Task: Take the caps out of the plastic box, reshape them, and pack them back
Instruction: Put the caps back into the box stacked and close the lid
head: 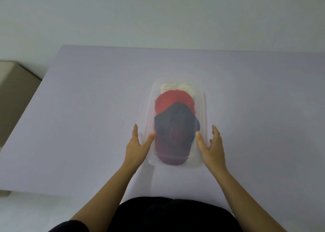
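A clear plastic box [202,108] lies lengthwise on the pale table [88,117], with its near end towards me. Inside it, caps are stacked in a row: a maroon cap [171,143] nearest, a navy cap [177,119] over it, a red cap [172,99] behind, and a cream cap [175,87] at the far end. My left hand [136,147] is against the box's left side near its front corner, fingers spread. On the opposite side, my right hand [211,147] has its thumb over the edge. Whether either hand grips the box is unclear.
A beige piece of furniture [15,94] stands beyond the table's left edge. A plain white wall [158,15] rises behind the table's far edge. My dark-clothed lap [167,216] is at the table's near edge.
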Tool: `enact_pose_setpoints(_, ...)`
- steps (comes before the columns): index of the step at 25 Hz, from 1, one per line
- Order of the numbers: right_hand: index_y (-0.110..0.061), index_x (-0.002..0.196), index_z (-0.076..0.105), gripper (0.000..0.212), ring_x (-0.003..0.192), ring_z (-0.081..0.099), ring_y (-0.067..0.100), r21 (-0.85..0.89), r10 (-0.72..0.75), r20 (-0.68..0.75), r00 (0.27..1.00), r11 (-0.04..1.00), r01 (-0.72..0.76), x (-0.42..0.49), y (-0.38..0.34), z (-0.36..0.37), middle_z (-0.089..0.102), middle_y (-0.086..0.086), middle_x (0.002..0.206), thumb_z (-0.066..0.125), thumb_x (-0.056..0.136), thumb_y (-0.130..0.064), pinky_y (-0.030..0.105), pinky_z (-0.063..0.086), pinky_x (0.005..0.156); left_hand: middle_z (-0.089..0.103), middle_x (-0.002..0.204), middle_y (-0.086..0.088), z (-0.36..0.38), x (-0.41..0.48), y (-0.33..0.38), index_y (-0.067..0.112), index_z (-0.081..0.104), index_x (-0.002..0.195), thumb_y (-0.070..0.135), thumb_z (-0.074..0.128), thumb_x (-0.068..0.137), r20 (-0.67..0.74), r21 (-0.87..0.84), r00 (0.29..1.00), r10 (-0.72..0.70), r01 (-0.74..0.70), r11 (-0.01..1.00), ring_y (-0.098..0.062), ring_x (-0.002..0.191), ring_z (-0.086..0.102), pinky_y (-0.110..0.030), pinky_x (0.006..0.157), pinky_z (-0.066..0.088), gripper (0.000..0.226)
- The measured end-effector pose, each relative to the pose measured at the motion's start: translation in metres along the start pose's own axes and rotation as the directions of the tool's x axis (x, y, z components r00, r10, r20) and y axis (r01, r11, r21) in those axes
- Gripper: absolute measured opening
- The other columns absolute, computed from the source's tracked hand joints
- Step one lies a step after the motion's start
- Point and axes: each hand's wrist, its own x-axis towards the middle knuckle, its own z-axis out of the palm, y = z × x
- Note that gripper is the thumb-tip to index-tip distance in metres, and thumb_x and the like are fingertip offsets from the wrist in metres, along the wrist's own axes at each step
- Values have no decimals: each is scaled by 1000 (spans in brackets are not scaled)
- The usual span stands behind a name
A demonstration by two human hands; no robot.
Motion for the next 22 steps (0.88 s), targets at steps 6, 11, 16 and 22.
enact_pose_setpoints(6,-26,143,35,91,119,56,19,93,75,191,979,991,-95,-16,21,-10,54,-1,136,62,66,-67,46,47,100,53,136,1,16,-1,-8,40,36,139,52,71,70,119,-245,993,-18,47,968,-29,115,58,-51,78,58,78)
enact_pose_setpoints(11,-22,129,51,45,104,62,20,174,2,162,987,984,-30,58,-34,-29,65,-2,115,64,86,-31,47,51,93,52,134,-2,33,62,59,33,33,142,39,69,78,132,-285,991,29,10,958,-31,110,59,-52,75,59,73)
enact_pose_setpoints(16,-26,115,57,34,101,64,24,177,0,212,977,983,-38,143,-64,-38,67,3,111,65,83,-34,52,51,92,57,116,-6,50,117,125,25,42,132,18,62,86,155,-313,988,13,37,949,-33,100,59,-50,73,58,51)
enact_pose_setpoints(22,-23,118,53,31,106,61,24,135,19,227,974,990,-51,181,-85,-38,63,3,115,58,89,-32,49,49,95,53,118,-8,63,152,148,22,39,133,19,58,91,147,-279,989,-22,63,958,-35,100,55,-49,74,57,47)
